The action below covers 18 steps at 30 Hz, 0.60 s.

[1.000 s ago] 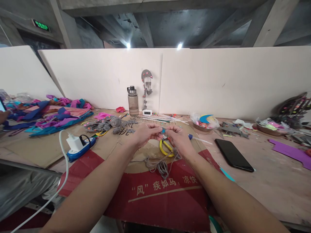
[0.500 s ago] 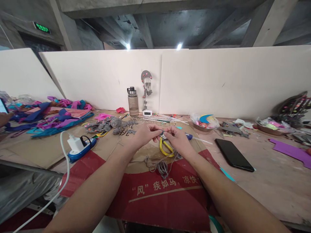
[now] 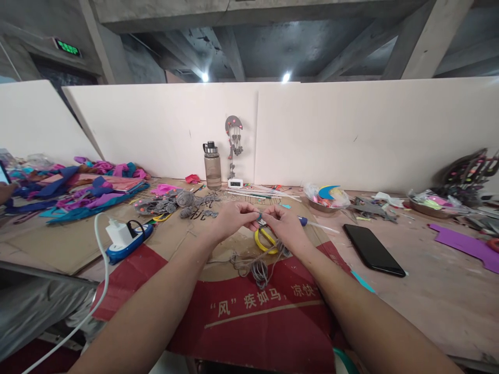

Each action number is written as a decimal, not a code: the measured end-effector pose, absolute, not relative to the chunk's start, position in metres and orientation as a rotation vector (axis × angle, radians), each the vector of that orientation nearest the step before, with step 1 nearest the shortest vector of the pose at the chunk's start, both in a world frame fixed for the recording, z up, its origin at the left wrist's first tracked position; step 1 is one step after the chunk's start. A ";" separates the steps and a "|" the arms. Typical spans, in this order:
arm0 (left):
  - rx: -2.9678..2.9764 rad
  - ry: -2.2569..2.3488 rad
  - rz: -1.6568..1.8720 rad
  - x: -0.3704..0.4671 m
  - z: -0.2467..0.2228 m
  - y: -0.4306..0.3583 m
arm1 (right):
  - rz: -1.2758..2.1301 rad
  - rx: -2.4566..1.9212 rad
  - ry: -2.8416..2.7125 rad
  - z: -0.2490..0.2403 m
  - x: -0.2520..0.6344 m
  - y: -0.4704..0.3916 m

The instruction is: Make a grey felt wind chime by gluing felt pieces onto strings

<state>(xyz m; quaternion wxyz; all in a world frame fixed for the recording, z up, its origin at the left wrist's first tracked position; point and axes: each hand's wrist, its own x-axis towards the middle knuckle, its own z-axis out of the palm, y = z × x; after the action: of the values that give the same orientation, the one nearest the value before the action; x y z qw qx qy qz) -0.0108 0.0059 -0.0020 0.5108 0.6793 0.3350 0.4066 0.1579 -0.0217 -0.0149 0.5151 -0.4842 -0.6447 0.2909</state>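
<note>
Small blue piece [image 3: 260, 216], pinched by left hand [image 3: 235, 218] and right hand [image 3: 286, 223] at the fingertips. Yellow-handled scissors [image 3: 258, 243], just below the hands. Grey yarn [image 3: 260, 272], tangled, nearer the body. Black smartphone [image 3: 372, 250], on tabletop [image 3: 423, 306], right of both hands.

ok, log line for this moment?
left hand: pinching small piece | right hand: pinching same piece | scissors: on cardboard | yarn: loose on cardboard

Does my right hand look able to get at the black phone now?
Probably yes: the phone lies uncovered on the table to the right of your right hand. It seems to pinch a small blue piece with your left hand, so may need to let go first.
</note>
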 end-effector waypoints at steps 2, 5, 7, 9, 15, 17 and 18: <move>1.641 0.753 0.901 -0.015 -0.001 0.006 | 0.667 -1.187 -1.554 -0.013 0.159 -0.022; 1.686 0.734 0.852 -0.018 -0.001 0.006 | 0.597 -1.182 -1.603 -0.013 0.160 -0.021; 1.719 0.764 0.867 -0.018 -0.002 0.006 | 0.523 -1.170 -1.657 -0.014 0.159 -0.021; 1.743 0.807 0.891 -0.015 -0.004 0.007 | 0.470 -1.158 -1.694 -0.014 0.158 -0.022; 1.754 0.953 1.022 -0.015 -0.007 0.016 | 0.538 -1.136 -1.734 -0.017 0.157 -0.020; 1.741 1.032 1.099 -0.019 -0.007 0.022 | 0.552 -1.106 -1.752 -0.018 0.159 -0.017; 1.730 1.073 1.146 -0.021 -0.007 0.025 | 0.569 -1.089 -1.751 -0.019 0.159 -0.016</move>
<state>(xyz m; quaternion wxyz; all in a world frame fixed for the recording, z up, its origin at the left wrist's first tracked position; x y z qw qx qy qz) -0.0209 0.0248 -0.0070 0.3921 0.6813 0.4225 0.4512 0.1593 -0.0158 -0.0192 0.4805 -0.4465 -0.7178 0.2334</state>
